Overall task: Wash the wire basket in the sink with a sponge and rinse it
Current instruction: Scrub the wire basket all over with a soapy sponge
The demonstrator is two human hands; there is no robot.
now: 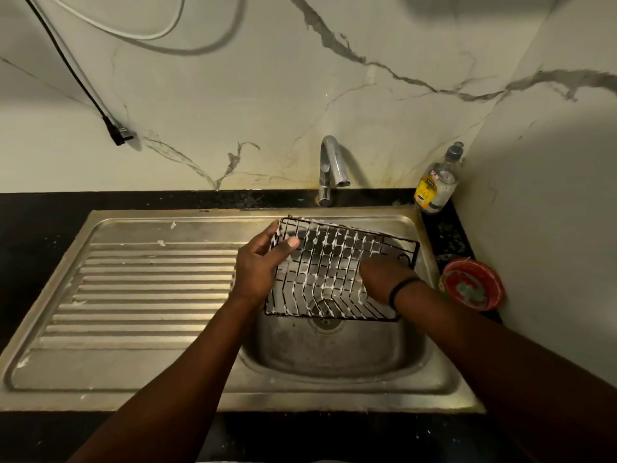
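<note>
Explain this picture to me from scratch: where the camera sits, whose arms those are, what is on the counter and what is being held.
There is no machine here. The single picture comes from a camera worn on a person's head, looking down at their own arms over a steel sink. The left hand grips the left edge of a soapy wire basket, held tilted above the sink bowl. The right hand reaches in at the basket's right side; its fingers are hidden, so I cannot tell whether it holds a sponge. The tap behind shows no running water. In the right corner stand a soap bottle and a red bowl.
</note>
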